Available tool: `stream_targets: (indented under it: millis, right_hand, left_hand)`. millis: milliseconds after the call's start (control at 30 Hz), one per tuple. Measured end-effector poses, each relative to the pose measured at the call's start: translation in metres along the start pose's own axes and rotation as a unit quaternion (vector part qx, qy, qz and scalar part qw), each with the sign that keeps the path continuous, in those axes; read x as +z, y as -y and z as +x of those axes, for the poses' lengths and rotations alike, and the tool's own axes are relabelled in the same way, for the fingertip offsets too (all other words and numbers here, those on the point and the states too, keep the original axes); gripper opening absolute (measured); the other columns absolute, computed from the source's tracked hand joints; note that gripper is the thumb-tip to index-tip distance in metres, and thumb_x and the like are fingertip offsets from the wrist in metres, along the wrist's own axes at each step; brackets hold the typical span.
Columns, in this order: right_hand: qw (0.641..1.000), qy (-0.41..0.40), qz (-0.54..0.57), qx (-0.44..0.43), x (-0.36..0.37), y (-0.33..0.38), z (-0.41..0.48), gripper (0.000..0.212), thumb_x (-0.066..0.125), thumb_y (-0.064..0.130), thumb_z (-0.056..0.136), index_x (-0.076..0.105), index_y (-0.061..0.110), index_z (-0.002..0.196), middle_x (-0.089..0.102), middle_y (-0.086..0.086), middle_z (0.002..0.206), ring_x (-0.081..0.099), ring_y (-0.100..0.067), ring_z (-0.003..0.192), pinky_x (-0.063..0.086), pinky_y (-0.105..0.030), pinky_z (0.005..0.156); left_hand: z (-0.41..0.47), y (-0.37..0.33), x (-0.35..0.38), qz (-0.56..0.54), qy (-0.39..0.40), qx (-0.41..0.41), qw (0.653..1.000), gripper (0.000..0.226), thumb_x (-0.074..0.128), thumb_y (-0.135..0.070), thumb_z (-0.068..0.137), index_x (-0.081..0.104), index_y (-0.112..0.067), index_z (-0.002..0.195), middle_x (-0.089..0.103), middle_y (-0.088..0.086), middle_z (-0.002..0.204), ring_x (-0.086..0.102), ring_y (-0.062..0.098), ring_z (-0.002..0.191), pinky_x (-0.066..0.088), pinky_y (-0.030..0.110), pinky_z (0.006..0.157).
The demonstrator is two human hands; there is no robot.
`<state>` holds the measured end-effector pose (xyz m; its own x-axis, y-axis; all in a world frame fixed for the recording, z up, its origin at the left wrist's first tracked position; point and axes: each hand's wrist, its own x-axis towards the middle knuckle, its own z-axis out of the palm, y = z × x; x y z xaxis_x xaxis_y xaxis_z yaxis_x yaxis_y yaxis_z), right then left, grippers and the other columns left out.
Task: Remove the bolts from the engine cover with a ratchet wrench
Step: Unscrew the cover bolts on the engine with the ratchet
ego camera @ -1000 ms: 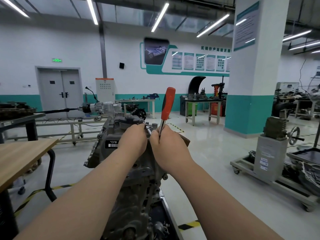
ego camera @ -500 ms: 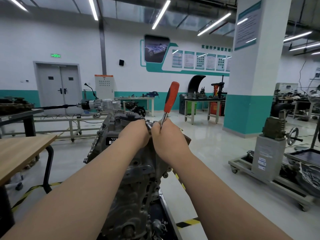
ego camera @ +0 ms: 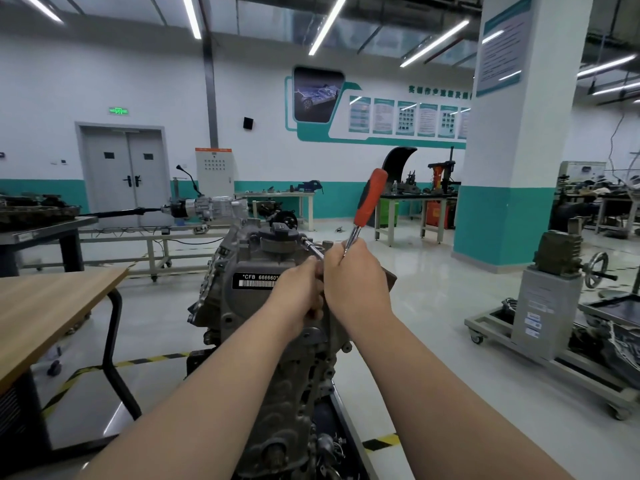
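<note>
The ratchet wrench (ego camera: 370, 199), judged stiff, points to 1 o'clock. Right hand (ego camera: 356, 282) grips its shank; left hand (ego camera: 298, 299) clamps the extension (ego camera: 313, 249). Preferably hold the handle.

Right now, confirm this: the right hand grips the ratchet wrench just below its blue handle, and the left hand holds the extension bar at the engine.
The handle is orange-red, not blue, as the head view shows. The right hand grips the ratchet wrench just below it; the left hand holds the extension bar at the engine.
</note>
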<state>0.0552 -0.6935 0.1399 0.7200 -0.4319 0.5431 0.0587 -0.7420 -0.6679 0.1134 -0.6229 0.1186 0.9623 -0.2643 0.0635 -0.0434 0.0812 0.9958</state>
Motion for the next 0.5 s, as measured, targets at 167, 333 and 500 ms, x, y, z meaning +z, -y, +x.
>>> stream_targets:
  millis: [167,333,500]
  right_hand:
    - [0.993,0.024,-0.116,-0.027,0.0,0.003,-0.004,0.022,0.025,0.037,0.102,0.033,0.018,0.095,0.059,-0.005,0.082,0.057,-0.027,0.075,0.044,-0.035,0.063]
    - [0.989,0.023,-0.144,-0.001,0.0,0.0,-0.004,0.024,0.019,0.042,0.097,0.032,0.023,0.095,0.052,0.006,0.068,0.054,-0.018,0.063,0.037,-0.03,0.051]
    - [0.997,0.001,-0.077,0.025,0.001,0.006,0.001,0.036,0.013,0.05,0.082,0.039,0.026,0.09,0.051,0.009,0.066,0.047,-0.005,0.057,0.032,-0.025,0.048]
  left_hand:
    - [-0.001,-0.018,0.009,-0.082,0.015,-0.065,0.994,0.02,0.053,-0.024,0.094,0.062,-0.01,0.084,0.061,0.006,0.059,0.055,0.019,0.048,0.04,0.023,0.047]
    - [0.005,-0.013,0.008,-0.104,0.069,-0.106,0.987,0.03,0.041,-0.034,0.101,0.061,-0.015,0.091,0.064,0.006,0.069,0.058,0.021,0.067,0.045,0.026,0.061]
    - [0.017,-0.018,0.001,-0.066,0.111,-0.104,0.986,0.027,0.037,-0.034,0.103,0.052,-0.016,0.09,0.041,0.008,0.075,0.036,0.02,0.067,0.032,0.03,0.058]
